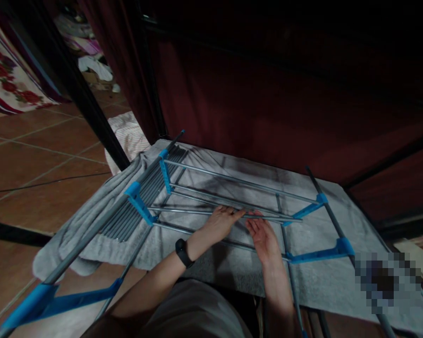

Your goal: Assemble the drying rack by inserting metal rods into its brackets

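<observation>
A folding rack of grey metal rods (229, 180) with blue plastic joints (137, 197) lies across a grey towel (91, 220) on the floor. My left hand (220, 223), with a black band on its wrist, rests on a middle rod, fingers curled over it. My right hand (264, 234) lies beside it, palm turned up, fingertips closed round the same rod. A bundle of loose grey rods (141, 202) sits at the rack's left side.
A dark red fabric wall (268, 94) stands right behind the rack. Terracotta floor tiles (38, 159) spread to the left, crossed by a black pole (77, 94). A striped cloth (127, 131) and a flowered fabric (7, 80) lie beyond.
</observation>
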Available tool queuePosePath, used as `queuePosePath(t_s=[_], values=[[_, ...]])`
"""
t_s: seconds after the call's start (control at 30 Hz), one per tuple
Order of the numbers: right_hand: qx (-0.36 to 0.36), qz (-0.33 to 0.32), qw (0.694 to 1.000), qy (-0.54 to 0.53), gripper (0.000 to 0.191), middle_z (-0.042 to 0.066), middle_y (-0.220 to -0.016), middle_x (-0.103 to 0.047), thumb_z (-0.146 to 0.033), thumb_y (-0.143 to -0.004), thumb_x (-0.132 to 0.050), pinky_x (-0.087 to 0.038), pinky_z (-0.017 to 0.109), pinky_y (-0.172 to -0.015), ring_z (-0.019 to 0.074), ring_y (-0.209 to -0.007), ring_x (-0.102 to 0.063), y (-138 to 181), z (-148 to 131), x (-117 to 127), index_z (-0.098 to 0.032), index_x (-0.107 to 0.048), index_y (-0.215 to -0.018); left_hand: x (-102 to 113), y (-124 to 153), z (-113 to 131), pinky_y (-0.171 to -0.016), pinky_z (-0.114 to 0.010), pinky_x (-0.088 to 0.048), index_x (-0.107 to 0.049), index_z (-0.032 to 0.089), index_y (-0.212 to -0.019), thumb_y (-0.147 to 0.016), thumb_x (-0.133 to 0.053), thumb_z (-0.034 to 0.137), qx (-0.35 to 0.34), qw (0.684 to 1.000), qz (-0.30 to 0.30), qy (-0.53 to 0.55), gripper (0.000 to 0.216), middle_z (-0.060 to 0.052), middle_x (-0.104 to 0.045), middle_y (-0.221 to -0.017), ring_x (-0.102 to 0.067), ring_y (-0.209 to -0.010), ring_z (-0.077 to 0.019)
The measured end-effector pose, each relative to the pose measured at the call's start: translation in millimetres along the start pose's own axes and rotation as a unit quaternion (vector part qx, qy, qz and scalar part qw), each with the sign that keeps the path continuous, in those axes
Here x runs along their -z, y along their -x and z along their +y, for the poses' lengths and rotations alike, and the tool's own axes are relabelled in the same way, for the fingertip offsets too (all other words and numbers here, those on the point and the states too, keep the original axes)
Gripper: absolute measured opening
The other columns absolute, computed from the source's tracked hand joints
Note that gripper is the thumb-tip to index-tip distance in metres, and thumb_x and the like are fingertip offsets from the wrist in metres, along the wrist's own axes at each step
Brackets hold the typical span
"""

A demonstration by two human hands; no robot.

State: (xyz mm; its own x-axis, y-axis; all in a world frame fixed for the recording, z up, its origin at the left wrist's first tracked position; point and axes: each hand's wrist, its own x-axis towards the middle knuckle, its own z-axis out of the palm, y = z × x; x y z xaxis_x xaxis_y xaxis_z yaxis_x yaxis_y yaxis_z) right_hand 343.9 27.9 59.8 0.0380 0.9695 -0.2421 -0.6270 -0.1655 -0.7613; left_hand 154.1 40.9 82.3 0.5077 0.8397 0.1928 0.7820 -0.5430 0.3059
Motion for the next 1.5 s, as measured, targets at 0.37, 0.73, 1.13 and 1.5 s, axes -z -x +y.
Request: queuePosePath(t_s=[0.37,0.73,1.13,1.5], values=[[-0.017,0.135,0.991,-0.020,0.014,-0.003,-0.081,-0.073,-0.030,-0.081,-0.079,-0.062,0.025,-0.086,0.0109,-0.078,-0.072,-26.3,18.3,49.1,-0.021,-0.071,-0.088,-1.1,20.4,-42.0,-0.092,-0.038,-0.045,-0.070,0.021,-0.119,-0.093,-0.049,0.010,0.061,0.998,-0.012,0.009,0.035,-0.010,-0.074,-0.104,-0.069,-0.096,-0.0232],[-0.024,0.167,0.986,-0.005,0.007,-0.002,-0.085,-0.074,-0.025,-0.087,-0.072,-0.061,0.028,-0.094,0.0100,-0.078,-0.073,-42.4,20.1,83.7,-0.021,-0.067,-0.085,-2.9,65.6,-97.0,-0.101,-0.042,-0.042,-0.071,0.021,-0.095,-0.083,-0.052,0.007,0.198,0.974,0.064,0.091,0.027,-0.010,-0.072,-0.099,-0.066,-0.097,-0.0260],[-0.022,0.184,0.982,-0.018,0.008,0.000,-0.083,-0.075,-0.016,-0.087,-0.063,-0.063,0.023,-0.082,0.0099,-0.082,-0.073,-49.2,17.2,99.7,-0.020,-0.068,-0.083,-5.8,86.8,-112.3,-0.096,-0.041,-0.042,-0.063,0.022,-0.097,-0.084,-0.049,0.008,0.200,0.976,0.077,0.034,0.024,-0.008,-0.070,-0.095,-0.065,-0.095,-0.0258],[0.011,0.172,0.985,-0.005,0.014,-0.002,-0.089,-0.076,-0.023,-0.080,-0.077,-0.063,0.024,-0.084,0.0105,-0.085,-0.074,-50.6,16.4,122.2,-0.021,-0.070,-0.091,-12.1,90.9,-117.1,-0.096,-0.040,-0.043,-0.068,0.020,-0.104,-0.091,-0.047,0.012,0.182,0.982,0.045,-0.005,0.026,-0.010,-0.071,-0.101,-0.067,-0.096,-0.0241]])
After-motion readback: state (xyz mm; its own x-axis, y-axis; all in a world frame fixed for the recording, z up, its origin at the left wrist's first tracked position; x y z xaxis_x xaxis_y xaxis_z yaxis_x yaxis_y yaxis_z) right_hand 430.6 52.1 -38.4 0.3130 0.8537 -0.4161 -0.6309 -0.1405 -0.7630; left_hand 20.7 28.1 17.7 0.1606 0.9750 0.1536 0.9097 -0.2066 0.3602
